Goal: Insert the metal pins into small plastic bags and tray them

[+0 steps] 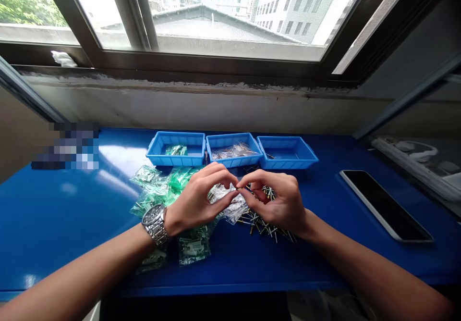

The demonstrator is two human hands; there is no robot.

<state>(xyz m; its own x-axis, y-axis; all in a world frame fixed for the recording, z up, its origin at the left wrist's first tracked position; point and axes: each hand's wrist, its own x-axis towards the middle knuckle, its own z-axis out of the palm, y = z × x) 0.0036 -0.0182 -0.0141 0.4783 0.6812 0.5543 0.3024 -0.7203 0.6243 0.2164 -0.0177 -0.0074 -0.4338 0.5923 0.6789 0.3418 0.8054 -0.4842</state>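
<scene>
My left hand, with a metal watch on its wrist, is closed in a pinch. Facing it, my right hand pinches too, and the fingertips of both meet over the table. Something small and dark shows between them, too little to name. Below my right hand lies a loose pile of thin metal pins, some with brass-coloured ends. Clear bags of pale pieces lie partly hidden between the hands. Green-tinted plastic bags of small parts spread under and around my left hand.
Three blue bins stand in a row behind: the left bin holds a green bag, the middle bin clear bags, the right bin a few thin pieces. A phone-like device lies right on the blue table. A window is beyond.
</scene>
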